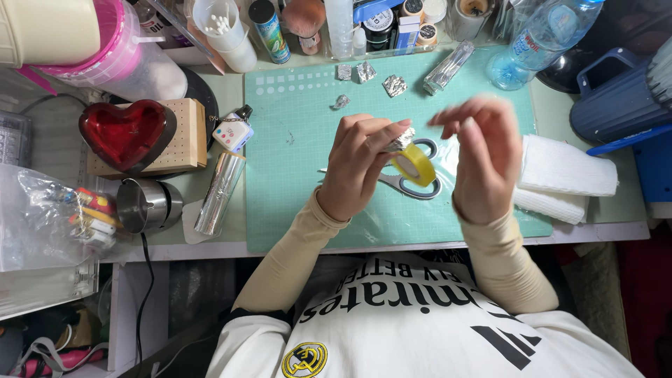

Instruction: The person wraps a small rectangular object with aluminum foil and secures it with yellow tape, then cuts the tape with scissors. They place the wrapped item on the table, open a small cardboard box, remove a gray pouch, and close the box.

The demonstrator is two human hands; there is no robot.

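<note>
Holding a small crumpled foil piece (399, 142) in the left hand (357, 168), fingers pinched shut around it, with a yellow tape roll (414, 165) just below the fingertips, over the green cutting mat (294, 168). Hovering just to the right, blurred, right hand (483, 157), fingers loosely curled, apparently empty. Lying beneath on the mat, grey scissors (413, 187). Scattered farther back, more foil pieces (394, 85). Left hand nearer.

Along the desk's back edge stand a green-and-blue labelled spray can (269, 29), a dark jar with a white label (379, 22) and a clear water bottle with a blue label (541, 36), while a clear plastic bag of small colourful packets (59, 213) lies far left.
</note>
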